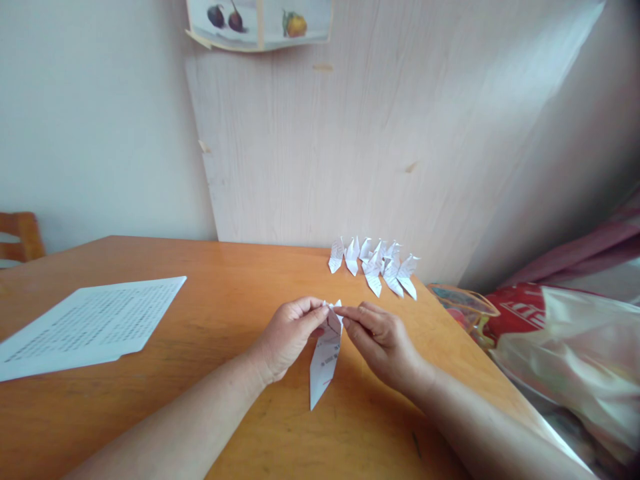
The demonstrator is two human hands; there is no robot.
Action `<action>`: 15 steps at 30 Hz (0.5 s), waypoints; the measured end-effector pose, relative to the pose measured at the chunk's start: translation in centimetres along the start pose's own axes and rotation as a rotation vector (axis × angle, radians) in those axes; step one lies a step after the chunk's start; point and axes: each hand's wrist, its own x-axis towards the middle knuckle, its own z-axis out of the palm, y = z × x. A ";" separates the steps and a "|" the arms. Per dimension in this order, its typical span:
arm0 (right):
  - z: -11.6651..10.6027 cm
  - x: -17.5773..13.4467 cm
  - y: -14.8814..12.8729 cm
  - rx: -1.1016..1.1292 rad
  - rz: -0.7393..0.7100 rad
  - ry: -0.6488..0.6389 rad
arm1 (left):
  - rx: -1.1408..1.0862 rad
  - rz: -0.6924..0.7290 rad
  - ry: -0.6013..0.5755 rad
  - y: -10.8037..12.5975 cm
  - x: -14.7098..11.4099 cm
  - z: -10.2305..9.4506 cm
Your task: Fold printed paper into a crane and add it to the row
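Between my two hands is a folded paper figure (326,360), white with printed marks and thin red lines, its long pointed end hanging toward me. My left hand (293,333) pinches its upper left part between thumb and fingers. At the upper right, the thumb and index finger of my right hand (383,340) close on a small pointed tip of the same paper. Fingers partly hide the folds at the top. Farther back on the table stand several finished-looking white folded paper figures (373,270) of a similar shape, grouped in rows.
A stack of printed paper sheets (100,323) lies on the left of the wooden table (225,273). Plastic bags (565,340) and a red bag (515,310) sit beyond the right edge. A board (300,153) with a fruit picture (280,23) stands behind, and a chair (23,237) at far left.
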 end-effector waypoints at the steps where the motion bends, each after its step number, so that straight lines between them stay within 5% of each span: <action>1: 0.0 0.0 0.0 -0.001 0.002 0.002 | 0.000 0.001 0.000 0.0 0.0 0.0; 15: -0.1 0.0 0.2 -0.012 -0.014 0.005 | 0.014 -0.012 0.010 -0.1 0.1 0.1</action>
